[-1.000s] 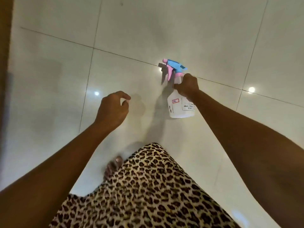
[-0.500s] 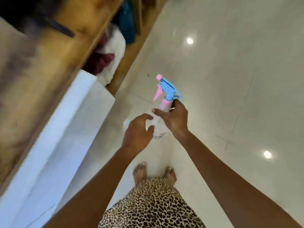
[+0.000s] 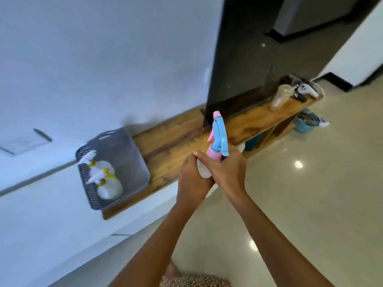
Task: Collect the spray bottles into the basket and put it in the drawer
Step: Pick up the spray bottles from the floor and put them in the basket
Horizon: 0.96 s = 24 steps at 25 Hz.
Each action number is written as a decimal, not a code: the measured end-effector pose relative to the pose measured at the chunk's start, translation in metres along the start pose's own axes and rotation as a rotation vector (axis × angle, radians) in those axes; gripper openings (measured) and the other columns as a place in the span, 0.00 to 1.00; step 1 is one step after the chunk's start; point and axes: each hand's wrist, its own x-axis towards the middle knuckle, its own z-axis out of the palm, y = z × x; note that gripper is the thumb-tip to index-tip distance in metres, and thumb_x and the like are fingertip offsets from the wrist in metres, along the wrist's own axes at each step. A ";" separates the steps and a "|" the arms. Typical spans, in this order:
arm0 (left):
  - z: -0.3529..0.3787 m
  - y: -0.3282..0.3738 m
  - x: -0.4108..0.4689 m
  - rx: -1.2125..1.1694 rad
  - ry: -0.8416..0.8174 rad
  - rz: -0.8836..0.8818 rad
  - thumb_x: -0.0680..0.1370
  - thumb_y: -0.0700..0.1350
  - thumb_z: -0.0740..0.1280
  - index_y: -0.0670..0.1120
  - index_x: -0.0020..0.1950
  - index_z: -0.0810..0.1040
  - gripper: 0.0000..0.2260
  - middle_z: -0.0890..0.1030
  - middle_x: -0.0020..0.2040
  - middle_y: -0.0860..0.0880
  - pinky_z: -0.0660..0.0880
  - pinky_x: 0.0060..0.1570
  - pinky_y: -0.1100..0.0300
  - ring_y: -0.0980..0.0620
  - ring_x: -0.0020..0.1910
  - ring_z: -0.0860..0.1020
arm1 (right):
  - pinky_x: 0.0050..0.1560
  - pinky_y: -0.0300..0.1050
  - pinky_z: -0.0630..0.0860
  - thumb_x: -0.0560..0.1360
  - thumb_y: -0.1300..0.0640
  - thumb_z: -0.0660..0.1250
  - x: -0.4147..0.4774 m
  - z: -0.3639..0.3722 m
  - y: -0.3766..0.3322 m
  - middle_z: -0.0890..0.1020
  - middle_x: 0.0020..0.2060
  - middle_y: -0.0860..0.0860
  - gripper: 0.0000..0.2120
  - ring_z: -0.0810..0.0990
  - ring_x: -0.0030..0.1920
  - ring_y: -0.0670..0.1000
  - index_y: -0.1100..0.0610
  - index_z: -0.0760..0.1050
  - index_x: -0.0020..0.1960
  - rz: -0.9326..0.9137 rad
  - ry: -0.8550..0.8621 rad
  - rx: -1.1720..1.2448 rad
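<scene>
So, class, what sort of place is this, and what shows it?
Probably a home living room: a TV stands on a low wooden stand, with a game controller on it.

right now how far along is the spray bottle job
Done: two white spray bottles lie in the grey basket on the wooden shelf. In hand: left hand and right hand grip the pink and blue spray bottle. Left: drop it in, then put the basket in the drawer.

White wall [image 3: 83,59] far left; wooden shelf unit [image 3: 176,137] along it, dark screen [image 3: 244,65] upright on top. Glossy pale floor [image 3: 310,204] right, lights reflected.
</scene>
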 end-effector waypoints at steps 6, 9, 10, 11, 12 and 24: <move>-0.147 -0.012 0.002 0.079 0.110 0.023 0.63 0.51 0.76 0.51 0.46 0.74 0.17 0.77 0.36 0.58 0.68 0.30 0.75 0.63 0.35 0.74 | 0.45 0.31 0.77 0.57 0.43 0.76 -0.015 0.043 -0.100 0.78 0.53 0.44 0.39 0.78 0.56 0.47 0.48 0.67 0.64 -0.173 -0.481 0.067; -0.202 -0.028 -0.001 0.105 0.105 0.009 0.63 0.49 0.76 0.54 0.47 0.74 0.17 0.79 0.42 0.55 0.69 0.34 0.74 0.64 0.39 0.75 | 0.66 0.44 0.67 0.62 0.52 0.78 -0.016 0.060 -0.140 0.61 0.74 0.47 0.49 0.63 0.70 0.45 0.44 0.53 0.74 -0.557 -0.606 -0.100; -0.216 -0.034 -0.002 0.099 0.107 0.009 0.63 0.49 0.76 0.53 0.48 0.74 0.18 0.80 0.45 0.54 0.70 0.37 0.73 0.62 0.41 0.76 | 0.69 0.45 0.63 0.64 0.54 0.77 -0.016 0.068 -0.152 0.59 0.75 0.47 0.45 0.59 0.72 0.45 0.45 0.55 0.74 -0.726 -0.653 -0.209; -0.227 -0.039 -0.004 0.087 0.109 0.010 0.64 0.49 0.76 0.51 0.51 0.75 0.19 0.81 0.47 0.53 0.71 0.41 0.71 0.57 0.44 0.77 | 0.71 0.46 0.60 0.67 0.55 0.75 -0.017 0.077 -0.164 0.60 0.75 0.47 0.38 0.57 0.74 0.45 0.47 0.61 0.72 -0.866 -0.697 -0.319; -0.236 -0.043 -0.005 0.080 0.113 0.008 0.64 0.49 0.76 0.50 0.53 0.75 0.20 0.81 0.49 0.52 0.73 0.44 0.66 0.54 0.47 0.77 | 0.71 0.46 0.58 0.70 0.57 0.73 -0.018 0.087 -0.174 0.63 0.74 0.48 0.30 0.56 0.75 0.47 0.49 0.67 0.69 -0.962 -0.732 -0.407; -0.292 -0.105 0.041 0.274 0.445 -0.099 0.74 0.47 0.67 0.45 0.70 0.63 0.26 0.62 0.74 0.48 0.63 0.65 0.56 0.49 0.75 0.55 | 0.51 0.51 0.72 0.71 0.63 0.70 0.021 0.211 -0.224 0.81 0.43 0.58 0.09 0.79 0.42 0.60 0.59 0.82 0.50 -1.351 -0.657 -0.635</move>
